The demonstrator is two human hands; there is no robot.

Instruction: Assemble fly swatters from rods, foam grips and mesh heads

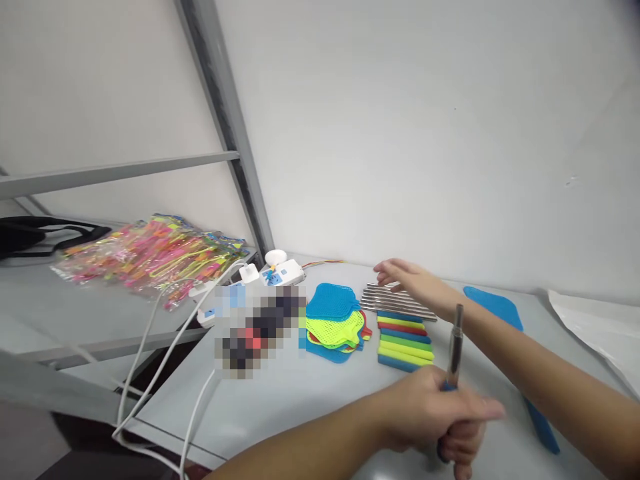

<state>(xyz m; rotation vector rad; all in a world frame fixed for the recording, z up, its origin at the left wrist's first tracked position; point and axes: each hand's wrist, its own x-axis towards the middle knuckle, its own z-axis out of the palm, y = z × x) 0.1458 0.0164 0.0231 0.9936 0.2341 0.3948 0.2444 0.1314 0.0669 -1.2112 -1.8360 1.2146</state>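
Note:
My left hand (pixel 425 408) is closed around the blue handle of a metal rod (pixel 455 350), which points upward with its bare tip out of the fist. Over a row of thin silver metal rods (pixel 397 301), my right hand (pixel 406 276) stretches its fingers out and holds nothing; whether it touches them I cannot tell. Blue, yellow, red and green handle tubes (pixel 405 348) lie side by side in front of those rods. To their left is a pile of perforated fly swatter heads (pixel 331 301), a blue one on top. A blue fly swatter (pixel 493 305) lies partly hidden behind my right forearm.
Many bagged colourful items (pixel 165 257) cover the shelf at the left. A power strip (pixel 284 273) and white cables (pixel 165 360) sit by the metal post (pixel 235 140). A blurred-out patch (pixel 263 330) hides part of the table. White sheeting (pixel 600 330) lies at the right.

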